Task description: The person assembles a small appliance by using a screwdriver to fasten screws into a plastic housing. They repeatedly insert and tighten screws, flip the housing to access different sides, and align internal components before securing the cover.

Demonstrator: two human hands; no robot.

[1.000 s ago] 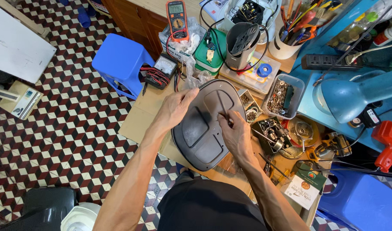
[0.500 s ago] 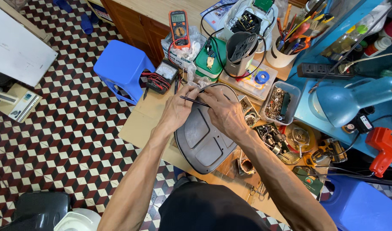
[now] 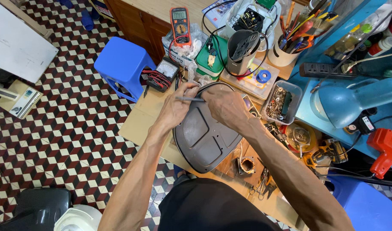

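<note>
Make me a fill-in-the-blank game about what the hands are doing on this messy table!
1. Both hands, the left hand and the right hand, rest on a big grey ____ cover.
2. The stool on the checkered floor beside the table is coloured ____.
3. The thin metal rod is pinched by the ____ hand.
4. The meter at the back of the table has an ____ case.

Missing words: plastic; blue; left; orange
</note>
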